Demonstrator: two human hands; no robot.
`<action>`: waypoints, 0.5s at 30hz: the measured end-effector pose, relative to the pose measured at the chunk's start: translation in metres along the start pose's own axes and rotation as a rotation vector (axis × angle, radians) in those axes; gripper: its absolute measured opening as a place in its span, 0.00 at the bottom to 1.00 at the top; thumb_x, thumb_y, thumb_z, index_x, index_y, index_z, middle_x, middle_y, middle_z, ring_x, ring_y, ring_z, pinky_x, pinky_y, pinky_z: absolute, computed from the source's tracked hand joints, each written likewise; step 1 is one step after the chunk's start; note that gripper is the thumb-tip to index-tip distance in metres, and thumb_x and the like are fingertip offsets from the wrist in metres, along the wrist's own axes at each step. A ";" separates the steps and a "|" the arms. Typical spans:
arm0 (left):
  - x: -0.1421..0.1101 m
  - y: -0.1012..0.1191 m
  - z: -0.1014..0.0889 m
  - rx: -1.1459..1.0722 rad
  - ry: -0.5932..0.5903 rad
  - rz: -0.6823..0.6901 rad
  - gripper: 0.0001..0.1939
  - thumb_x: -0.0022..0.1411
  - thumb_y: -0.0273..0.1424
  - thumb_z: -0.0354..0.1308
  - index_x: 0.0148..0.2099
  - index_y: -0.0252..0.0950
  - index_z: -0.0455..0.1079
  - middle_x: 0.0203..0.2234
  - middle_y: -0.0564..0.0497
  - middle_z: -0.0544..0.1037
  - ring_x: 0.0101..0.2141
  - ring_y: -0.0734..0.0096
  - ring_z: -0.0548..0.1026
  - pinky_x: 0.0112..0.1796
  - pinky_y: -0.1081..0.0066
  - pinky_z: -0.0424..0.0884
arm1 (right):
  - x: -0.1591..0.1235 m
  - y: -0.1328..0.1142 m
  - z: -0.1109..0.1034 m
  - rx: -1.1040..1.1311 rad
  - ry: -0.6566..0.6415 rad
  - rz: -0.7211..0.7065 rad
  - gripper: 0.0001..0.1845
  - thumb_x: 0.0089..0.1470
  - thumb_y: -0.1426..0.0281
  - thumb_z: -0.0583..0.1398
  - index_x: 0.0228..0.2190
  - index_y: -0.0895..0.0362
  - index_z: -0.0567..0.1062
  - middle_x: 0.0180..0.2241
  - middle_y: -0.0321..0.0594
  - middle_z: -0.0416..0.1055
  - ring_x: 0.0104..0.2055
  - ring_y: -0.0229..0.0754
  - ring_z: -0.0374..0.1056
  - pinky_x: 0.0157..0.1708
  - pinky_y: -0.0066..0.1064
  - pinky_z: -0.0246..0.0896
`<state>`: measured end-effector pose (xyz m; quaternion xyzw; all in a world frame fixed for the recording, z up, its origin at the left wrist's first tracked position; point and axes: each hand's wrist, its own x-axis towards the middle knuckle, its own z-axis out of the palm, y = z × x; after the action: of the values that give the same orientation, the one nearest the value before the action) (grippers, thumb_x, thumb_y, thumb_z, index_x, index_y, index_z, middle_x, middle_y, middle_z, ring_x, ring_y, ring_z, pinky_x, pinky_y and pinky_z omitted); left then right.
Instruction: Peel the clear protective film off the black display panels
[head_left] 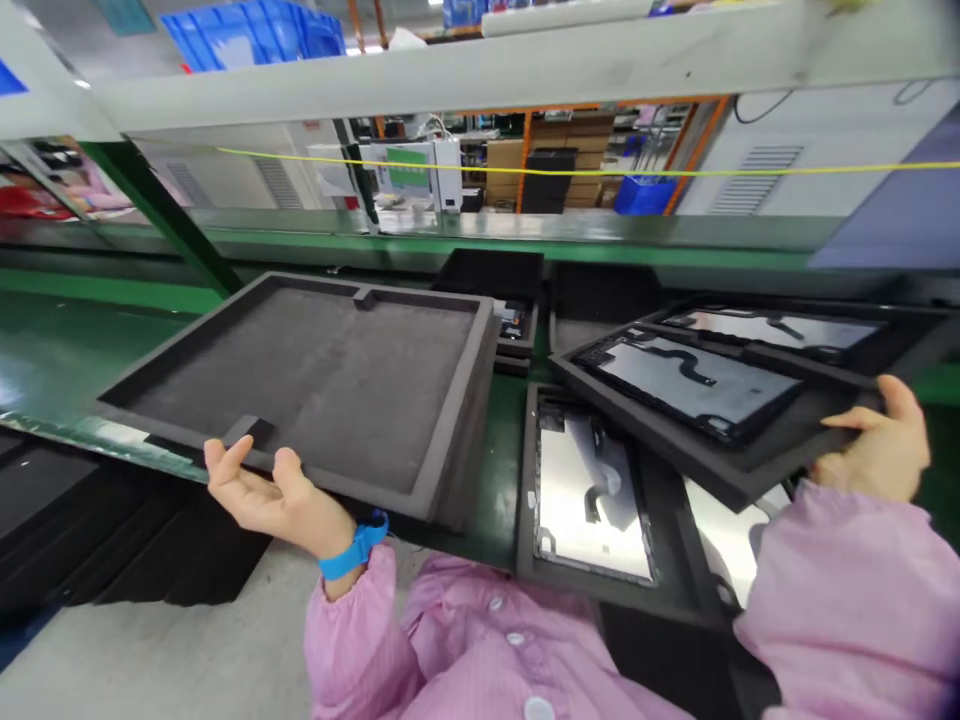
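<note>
My left hand (277, 505), with a blue wristband (356, 548), is at the front edge of a bare black foam tray (337, 370). Its fingers are spread, palm turned up, and fingertips lie close to the tray's rim; whether they press on it is unclear. That tray tops a thick stack at the left. At the right, my right hand (877, 450) grips the near corner of another foam tray (780, 455), which is raised and tilted. A silver-backed screen panel (697, 380) with a dark ribbon cable lies in it.
Below the held tray, a foam tray (529, 500) holds another screen panel (585, 490). Behind it is one more panel (787, 328). More foam trays (491, 270) stand farther back on the green bench (499, 470). A green post (161, 215) rises at left; dark trays lie lower left.
</note>
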<state>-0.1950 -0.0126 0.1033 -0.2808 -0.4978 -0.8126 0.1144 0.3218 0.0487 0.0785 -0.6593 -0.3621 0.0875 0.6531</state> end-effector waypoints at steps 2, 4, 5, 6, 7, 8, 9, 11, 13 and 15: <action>0.000 0.001 -0.002 -0.002 -0.027 -0.006 0.20 0.43 0.19 0.53 0.42 0.29 0.65 0.50 0.43 0.69 0.62 0.64 0.58 0.62 0.62 0.47 | -0.052 0.000 -0.021 0.003 0.085 0.084 0.41 0.41 0.69 0.51 0.60 0.54 0.52 0.55 0.48 0.54 0.58 0.59 0.55 0.48 0.48 0.60; -0.001 0.004 -0.004 -0.009 -0.051 -0.006 0.20 0.43 0.18 0.53 0.43 0.28 0.66 0.48 0.43 0.70 0.62 0.63 0.58 0.62 0.61 0.47 | -0.107 0.002 -0.033 -0.004 0.124 0.132 0.39 0.41 0.67 0.51 0.58 0.46 0.52 0.54 0.43 0.54 0.59 0.62 0.53 0.45 0.51 0.62; -0.002 0.007 -0.005 -0.015 -0.067 -0.004 0.21 0.42 0.17 0.53 0.43 0.28 0.66 0.47 0.44 0.70 0.61 0.63 0.58 0.62 0.61 0.47 | -0.133 0.003 -0.034 -0.014 0.134 0.149 0.39 0.41 0.66 0.51 0.57 0.42 0.50 0.53 0.41 0.55 0.59 0.63 0.53 0.42 0.51 0.63; -0.004 0.010 -0.005 -0.024 -0.087 0.001 0.21 0.42 0.17 0.54 0.43 0.28 0.66 0.47 0.44 0.71 0.61 0.63 0.59 0.63 0.61 0.46 | -0.157 0.004 -0.034 -0.029 0.140 0.166 0.39 0.41 0.65 0.51 0.56 0.41 0.47 0.51 0.42 0.55 0.57 0.63 0.55 0.39 0.51 0.64; -0.007 0.015 -0.005 -0.038 -0.110 0.014 0.22 0.42 0.17 0.54 0.43 0.28 0.67 0.47 0.45 0.71 0.61 0.63 0.59 0.63 0.60 0.46 | -0.177 0.004 -0.033 -0.044 0.139 0.190 0.39 0.41 0.65 0.52 0.56 0.41 0.46 0.49 0.42 0.56 0.54 0.62 0.58 0.35 0.50 0.65; -0.010 0.022 -0.005 -0.056 -0.135 0.031 0.22 0.42 0.17 0.54 0.43 0.29 0.67 0.48 0.45 0.72 0.61 0.63 0.59 0.63 0.59 0.47 | -0.194 0.002 -0.031 -0.050 0.138 0.225 0.39 0.41 0.64 0.54 0.55 0.41 0.46 0.45 0.43 0.57 0.49 0.60 0.62 0.31 0.47 0.65; -0.016 0.031 -0.003 -0.079 -0.154 0.046 0.22 0.42 0.17 0.54 0.43 0.30 0.68 0.50 0.45 0.72 0.62 0.63 0.59 0.63 0.58 0.47 | -0.208 -0.001 -0.029 -0.049 0.127 0.259 0.39 0.41 0.64 0.56 0.55 0.43 0.47 0.41 0.43 0.57 0.43 0.55 0.64 0.29 0.43 0.65; -0.030 0.051 -0.001 -0.156 -0.140 0.088 0.20 0.42 0.17 0.56 0.41 0.33 0.68 0.52 0.47 0.72 0.61 0.60 0.60 0.63 0.53 0.50 | -0.229 -0.011 -0.028 -0.029 0.091 0.319 0.40 0.43 0.63 0.60 0.55 0.46 0.48 0.35 0.39 0.57 0.34 0.45 0.64 0.26 0.37 0.65; -0.049 0.072 0.001 -0.268 -0.078 0.148 0.17 0.44 0.19 0.57 0.38 0.37 0.69 0.51 0.50 0.74 0.59 0.56 0.64 0.61 0.47 0.54 | -0.243 -0.024 -0.032 0.041 0.005 0.405 0.38 0.46 0.61 0.61 0.55 0.46 0.50 0.33 0.37 0.57 0.33 0.41 0.65 0.30 0.35 0.68; -0.071 0.088 0.000 -0.392 -0.174 0.204 0.15 0.49 0.20 0.55 0.39 0.41 0.70 0.47 0.55 0.77 0.54 0.58 0.70 0.58 0.46 0.60 | -0.253 -0.034 -0.039 0.131 -0.186 0.554 0.37 0.48 0.55 0.61 0.54 0.46 0.51 0.35 0.37 0.60 0.37 0.41 0.68 0.38 0.38 0.70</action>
<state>-0.0964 -0.0616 0.1279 -0.4155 -0.3075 -0.8507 0.0958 0.1497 -0.1360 0.0247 -0.6787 -0.2204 0.3456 0.6094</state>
